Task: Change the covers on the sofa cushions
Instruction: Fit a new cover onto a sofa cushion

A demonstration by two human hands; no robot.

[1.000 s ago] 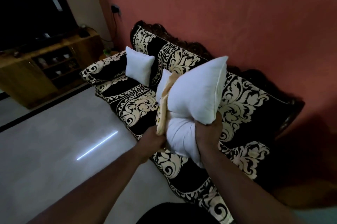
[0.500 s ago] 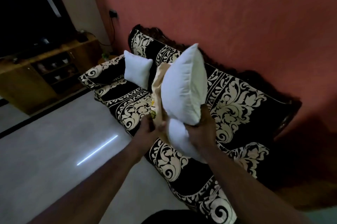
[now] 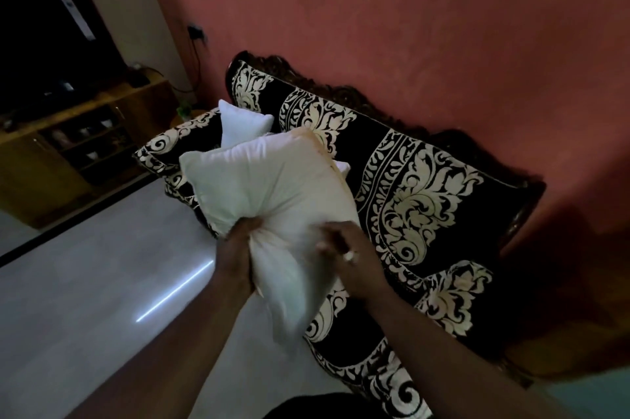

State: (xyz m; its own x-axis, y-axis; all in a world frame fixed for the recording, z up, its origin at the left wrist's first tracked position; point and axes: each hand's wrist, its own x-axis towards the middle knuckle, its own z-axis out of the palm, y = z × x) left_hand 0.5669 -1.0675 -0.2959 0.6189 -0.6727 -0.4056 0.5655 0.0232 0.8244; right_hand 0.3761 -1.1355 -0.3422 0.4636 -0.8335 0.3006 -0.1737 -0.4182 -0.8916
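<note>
Left hand grip bunched tight on white cushion over sofa; right hand blurred against it, grip unclear.

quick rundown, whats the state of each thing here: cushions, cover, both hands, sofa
held cushion: bare white, lifted above the sofa seat, bunched at its lower middle
cream cover: only an edge shows, behind the cushion's right side
left hand: grips the bunched cushion
right hand: blurred, on the cushion
second cushion: bare white, leaning in the sofa corner
sofa: covered in black and cream patterned cloth
</note>
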